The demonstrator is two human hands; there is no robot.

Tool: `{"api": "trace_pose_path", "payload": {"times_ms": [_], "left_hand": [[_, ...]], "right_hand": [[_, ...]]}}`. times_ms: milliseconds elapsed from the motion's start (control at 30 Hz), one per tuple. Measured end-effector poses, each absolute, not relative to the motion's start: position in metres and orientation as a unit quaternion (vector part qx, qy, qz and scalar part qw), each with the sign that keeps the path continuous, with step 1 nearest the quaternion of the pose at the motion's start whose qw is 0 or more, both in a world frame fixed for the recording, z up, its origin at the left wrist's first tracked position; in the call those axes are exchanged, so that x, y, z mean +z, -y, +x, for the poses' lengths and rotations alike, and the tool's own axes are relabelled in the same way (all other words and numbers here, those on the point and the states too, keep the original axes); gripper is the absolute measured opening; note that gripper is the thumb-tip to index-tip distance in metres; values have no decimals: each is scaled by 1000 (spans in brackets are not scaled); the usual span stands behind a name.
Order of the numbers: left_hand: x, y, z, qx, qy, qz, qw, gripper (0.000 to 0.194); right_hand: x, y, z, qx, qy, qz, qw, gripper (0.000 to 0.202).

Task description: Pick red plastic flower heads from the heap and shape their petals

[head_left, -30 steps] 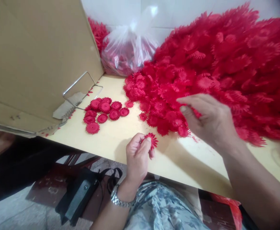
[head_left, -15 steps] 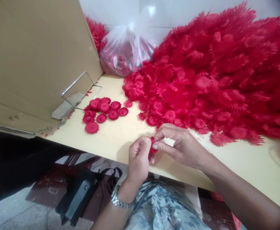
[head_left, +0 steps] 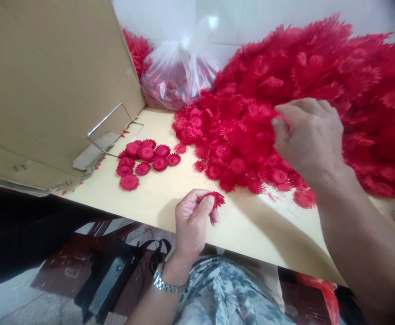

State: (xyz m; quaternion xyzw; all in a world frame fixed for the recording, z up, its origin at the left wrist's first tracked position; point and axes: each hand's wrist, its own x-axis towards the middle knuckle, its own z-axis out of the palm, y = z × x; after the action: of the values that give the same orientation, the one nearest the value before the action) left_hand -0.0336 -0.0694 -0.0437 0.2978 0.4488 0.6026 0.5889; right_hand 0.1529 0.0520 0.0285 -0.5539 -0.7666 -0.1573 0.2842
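My left hand, over the front part of the table, pinches a red toothed flower disc between thumb and fingers. Part of the disc is hidden by the thumb; whether it is one layer or a stack I cannot tell. My right hand is up over the large heap of red flower pieces. Its thumb and index finger are drawn together, and red shows around their tips, but the heap behind makes it impossible to tell what they hold. Left of my hands lies a small group of round red discs.
A cardboard box stands on the left, with a bent metal wire frame beside it. A tied clear plastic bag of red pieces sits at the back wall. The table's front edge runs close to my lap.
My right hand has left the disc at my left hand and moved up and right over the heap. My left hand keeps the disc, now more exposed, and has shifted slightly left.
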Motion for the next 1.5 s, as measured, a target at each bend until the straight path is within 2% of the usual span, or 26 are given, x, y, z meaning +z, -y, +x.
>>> {"api": "trace_pose_path", "payload": {"times_ms": [133,233,433,600,900,1067,1233,1333,1400,1500], "left_hand": [[-43,68,-34,615,-463,281,573,21],[-43,68,-32,622,-472,271,562,28],[-42,68,-26,618,-477,281,558,37],[-43,69,-28,618,-455,305,564,37],[-46,74,-28,632,-430,272,584,28],[-44,76,-35,674,-441,247,539,27],[-41,73,-33,632,-433,260,587,20],[-40,71,-31,625,-443,257,588,19],[-40,70,-31,629,-449,243,586,22],[-42,69,-31,636,-453,230,580,26]], "right_hand": [[18,-29,143,-156,815,-439,344,24],[11,-6,132,-62,846,-394,354,19],[5,19,110,208,844,-358,342,17],[-3,23,101,301,845,-319,307,11],[-9,26,99,126,864,-337,353,14],[3,6,121,68,767,-468,434,15],[28,-39,148,-127,762,-532,347,18],[31,-54,156,-159,777,-549,264,24],[26,-52,155,-166,796,-517,268,26],[19,-32,143,-121,823,-444,333,23]]}}
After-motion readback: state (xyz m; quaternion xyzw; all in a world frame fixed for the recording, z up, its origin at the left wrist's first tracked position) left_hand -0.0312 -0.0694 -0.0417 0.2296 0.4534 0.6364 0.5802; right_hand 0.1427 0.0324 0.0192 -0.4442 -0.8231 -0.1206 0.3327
